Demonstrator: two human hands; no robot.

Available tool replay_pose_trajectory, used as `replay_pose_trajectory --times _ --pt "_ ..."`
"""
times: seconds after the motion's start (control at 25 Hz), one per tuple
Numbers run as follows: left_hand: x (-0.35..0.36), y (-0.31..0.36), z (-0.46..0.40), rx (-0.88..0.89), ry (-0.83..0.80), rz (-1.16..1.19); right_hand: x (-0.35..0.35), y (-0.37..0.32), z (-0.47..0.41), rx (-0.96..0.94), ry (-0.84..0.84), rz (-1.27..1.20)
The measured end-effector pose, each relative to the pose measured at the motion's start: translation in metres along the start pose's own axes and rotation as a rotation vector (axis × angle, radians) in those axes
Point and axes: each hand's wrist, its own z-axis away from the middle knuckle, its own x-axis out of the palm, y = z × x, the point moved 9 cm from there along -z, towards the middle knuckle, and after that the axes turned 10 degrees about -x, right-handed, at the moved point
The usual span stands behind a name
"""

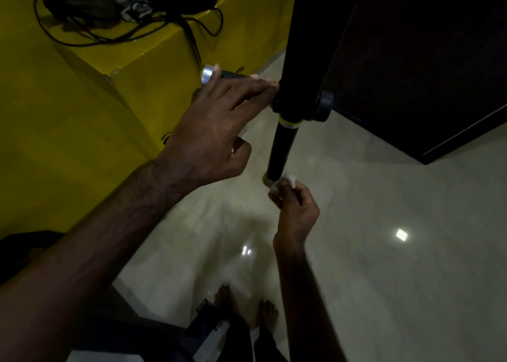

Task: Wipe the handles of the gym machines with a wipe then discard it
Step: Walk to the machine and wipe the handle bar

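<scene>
A black machine post (304, 46) carries two black handles with yellow-green rings. One handle (236, 76) points left and ends in a silver cap. My left hand (214, 131) lies over it with fingers stretched toward the post. The other handle (281, 150) hangs down toward me. My right hand (295, 210) pinches a crumpled white wipe (285, 182) against this handle's lower end.
A yellow box (90, 109) with black cables and a dark bag (109, 7) on top stands at the left. A dark panel (425, 60) fills the upper right. Glossy pale floor tiles (384, 224) lie below, and my bare feet (247, 306) show at the bottom.
</scene>
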Motion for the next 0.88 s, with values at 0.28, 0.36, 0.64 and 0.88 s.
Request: replay_pose_trajectory --times 0.28,0.36,0.64,0.88 --pt "-0.003 0.000 0.001 -0.005 0.026 -0.027 0.037 0.023 -0.025 0.254 -0.355 -0.067" --pt "-0.004 0.000 0.001 -0.007 0.025 -0.044 0.036 0.028 -0.001 0.499 -0.277 -0.348" --pt "-0.006 0.009 0.000 -0.004 0.017 -0.078 0.031 0.030 0.009 0.623 -0.164 -0.538" --pt "-0.008 0.016 0.000 -0.042 -0.015 -0.102 0.009 0.011 0.013 0.721 -0.358 -0.379"
